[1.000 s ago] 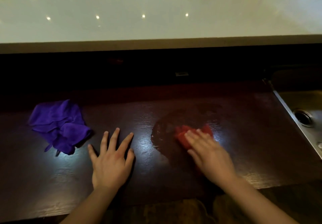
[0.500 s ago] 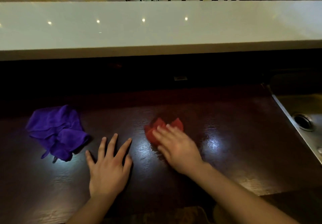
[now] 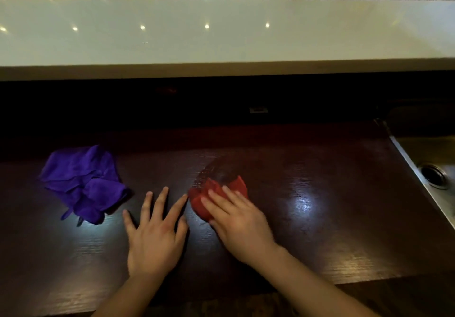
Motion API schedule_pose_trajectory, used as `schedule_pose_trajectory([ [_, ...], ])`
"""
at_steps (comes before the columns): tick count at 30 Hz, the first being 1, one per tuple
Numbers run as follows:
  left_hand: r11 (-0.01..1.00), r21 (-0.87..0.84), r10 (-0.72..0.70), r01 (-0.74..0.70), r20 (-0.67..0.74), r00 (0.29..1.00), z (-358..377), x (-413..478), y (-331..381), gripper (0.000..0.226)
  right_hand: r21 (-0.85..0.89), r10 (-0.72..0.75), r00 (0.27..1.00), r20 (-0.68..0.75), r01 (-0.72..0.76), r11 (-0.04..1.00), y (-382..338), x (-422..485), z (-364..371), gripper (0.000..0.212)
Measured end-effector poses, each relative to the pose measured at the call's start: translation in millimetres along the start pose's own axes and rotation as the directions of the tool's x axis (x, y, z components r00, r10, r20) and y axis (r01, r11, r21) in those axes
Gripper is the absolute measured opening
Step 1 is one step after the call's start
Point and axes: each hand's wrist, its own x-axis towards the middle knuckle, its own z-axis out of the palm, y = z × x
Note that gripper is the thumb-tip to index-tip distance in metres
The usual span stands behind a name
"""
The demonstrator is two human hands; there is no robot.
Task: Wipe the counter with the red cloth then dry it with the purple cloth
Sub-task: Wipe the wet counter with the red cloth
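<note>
My right hand (image 3: 236,220) presses flat on the red cloth (image 3: 211,193), which is bunched on the dark wooden counter (image 3: 320,218) near its middle. A damp smear shows on the wood just beyond the cloth. My left hand (image 3: 155,233) rests palm down on the counter with fingers spread, its index fingertip almost touching the red cloth. The purple cloth (image 3: 83,183) lies crumpled at the left, a short way from my left hand and untouched.
A steel sink (image 3: 428,169) with a drain is set into the counter at the right. A raised white bar top (image 3: 221,38) runs along the back, above a dark recess. Chair legs stand beyond it.
My right hand has slid the red cloth leftward across the counter, from right of centre to beside my left hand. The left hand and purple cloth have stayed put.
</note>
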Motion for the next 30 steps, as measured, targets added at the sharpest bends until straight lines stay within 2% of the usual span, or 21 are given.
schedule_pose_trajectory([
  [2, 1.0, -0.009, 0.004, -0.004, -0.002, 1.0, -0.2, 0.3, -0.7, 0.054, 0.01, 0.022, 1.0, -0.019, -0.022, 1.0, 16.6, -28.8, -13.7, 0.05],
  [5, 1.0, -0.008, 0.001, -0.001, 0.009, 1.0, -1.3, 1.3, -0.5, 0.054, 0.096, 0.202, 0.967, -0.155, -0.189, 0.977, 48.4, -43.1, -37.2, 0.04],
  [7, 1.0, -0.01, 0.004, -0.004, 0.008, 1.0, -1.5, 0.8, -0.7, 0.054, 0.37, 0.442, 0.882, -0.163, -0.36, 0.856, 54.1, -34.7, -53.3, 0.035],
  [8, 1.0, -0.01, 0.006, -0.006, 0.006, 1.0, -1.8, 0.8, -0.4, 0.054, 0.588, 0.557, 0.822, -0.122, -0.392, 0.707, 54.3, -27.3, -61.4, 0.033],
  [9, 1.0, -0.01, 0.007, -0.007, 0.006, 1.0, -2.1, 1.1, 0.0, 0.054, 0.805, 0.624, 0.781, -0.013, -0.362, 0.47, 57.2, -20.2, -68.6, 0.03],
  [10, 1.0, -0.013, 0.006, -0.006, 0.007, 1.0, -2.5, 1.5, 0.2, 0.054, 0.933, 0.639, 0.76, 0.116, -0.304, 0.192, 62.4, -15.4, -74.1, 0.027],
  [11, 1.0, -0.016, 0.004, -0.004, 0.01, 1.0, -2.9, 1.6, 0.7, 0.054, 0.964, 0.61, 0.756, 0.239, -0.259, -0.057, 67.7, -13.5, -78.8, 0.025],
  [12, 1.0, -0.016, 0.002, -0.002, 0.011, 1.0, -3.5, 1.3, 1.1, 0.054, 0.941, 0.556, 0.761, 0.334, -0.229, -0.251, 71.2, -13.4, -82.8, 0.029],
  [13, 1.0, -0.015, 0.002, -0.002, 0.01, 1.0, -3.9, 1.0, 1.3, 0.054, 0.897, 0.508, 0.764, 0.397, -0.207, -0.39, 72.4, -14.4, -83.9, 0.035],
  [14, 1.0, -0.012, 0.003, -0.003, 0.007, 1.0, -3.9, 1.0, 1.2, 0.054, 0.861, 0.466, 0.776, 0.425, -0.188, -0.473, 69.2, -15.6, -83.7, 0.039],
  [15, 1.0, -0.013, 0.004, -0.004, 0.002, 1.0, -3.9, 1.3, 1.0, 0.053, 0.862, 0.455, 0.79, 0.412, -0.176, -0.475, 62.0, -16.5, -80.1, 0.04],
  [16, 1.0, -0.016, 0.004, -0.004, -0.002, 1.0, -4.0, 1.2, 0.7, 0.053, 0.915, 0.478, 0.804, 0.353, -0.191, -0.355, 51.2, -16.6, -75.0, 0.038],
  [17, 1.0, -0.017, 0.004, -0.004, -0.001, 1.0, -4.2, 1.1, 0.6, 0.053, 0.967, 0.51, 0.822, 0.254, -0.221, -0.125, 38.3, -16.5, -69.5, 0.035],
  [18, 1.0, -0.015, 0.004, -0.004, 0.003, 1.0, -4.2, 0.6, 0.9, 0.053, 0.956, 0.506, 0.853, 0.129, -0.242, 0.165, 24.7, -15.0, -63.8, 0.034],
  [19, 1.0, -0.014, 0.002, -0.002, 0.005, 1.0, -3.9, 0.4, 1.0, 0.053, 0.868, 0.449, 0.893, 0.021, -0.239, 0.435, 11.7, -11.4, -55.8, 0.036],
  [20, 1.0, -0.013, -0.002, 0.002, 0.003, 1.0, -3.1, 0.4, 0.8, 0.053, 0.731, 0.37, 0.928, -0.043, -0.223, 0.645, 0.8, -4.6, -43.9, 0.04],
  [21, 1.0, -0.01, -0.005, 0.005, 0.0, 1.0, -2.2, 0.5, 0.7, 0.053, 0.592, 0.302, 0.952, -0.053, -0.214, 0.777, -10.9, 3.8, -33.3, 0.045],
  [23, 1.0, 0.0, -0.003, 0.003, -0.004, 1.0, -1.2, 0.8, 0.3, 0.053, 0.301, 0.228, 0.974, 0.0, -0.217, 0.928, -32.2, 15.6, -17.0, 0.052],
  [25, 1.0, 0.006, -0.001, 0.001, -0.011, 1.0, 0.4, 1.3, -1.0, 0.052, 0.036, 0.141, 0.989, 0.034, -0.142, 0.989, -37.4, 3.9, -0.4, 0.053],
  [26, 1.0, 0.011, 0.002, -0.002, -0.011, 1.0, 1.7, 0.9, -1.5, 0.052, -0.011, 0.113, 0.993, 0.039, -0.113, 0.994, -34.6, -9.9, 4.0, 0.054],
  [30, 1.0, 0.003, 0.0, 0.0, -0.007, 1.0, 1.5, 1.5, -0.1, 0.052, -0.005, 0.065, 0.996, 0.063, -0.065, 0.998, -7.3, -40.6, 5.0, 0.055],
])
